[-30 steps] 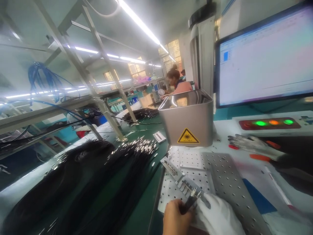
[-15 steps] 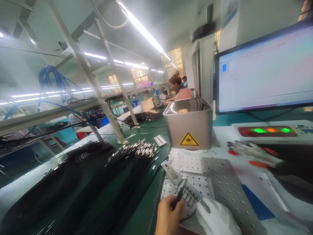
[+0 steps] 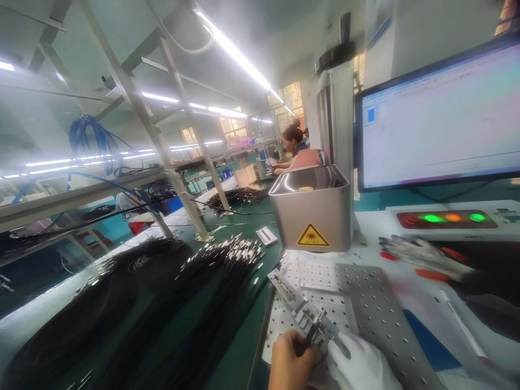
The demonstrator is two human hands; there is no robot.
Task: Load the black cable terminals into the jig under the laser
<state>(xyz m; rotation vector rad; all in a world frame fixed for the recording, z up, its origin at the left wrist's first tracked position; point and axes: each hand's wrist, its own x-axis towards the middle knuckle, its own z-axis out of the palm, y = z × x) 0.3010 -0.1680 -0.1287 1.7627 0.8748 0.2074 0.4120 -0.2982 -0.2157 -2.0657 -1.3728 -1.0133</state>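
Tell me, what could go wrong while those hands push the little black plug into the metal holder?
1. The left hand pinches the black plug right at the metal holder, so it might slip or go in crooked.
2. The gloved right hand rests against the holder; a nudge could shift it on the holed plate.
3. The box with the laser sign stands close by, so fingers should probably stay away from it.

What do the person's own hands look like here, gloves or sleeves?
The left hand is bare, with no glove or sleeve in view. The right hand wears a plain white fabric glove with no markings. Both are cut off at the frame's lower edge.
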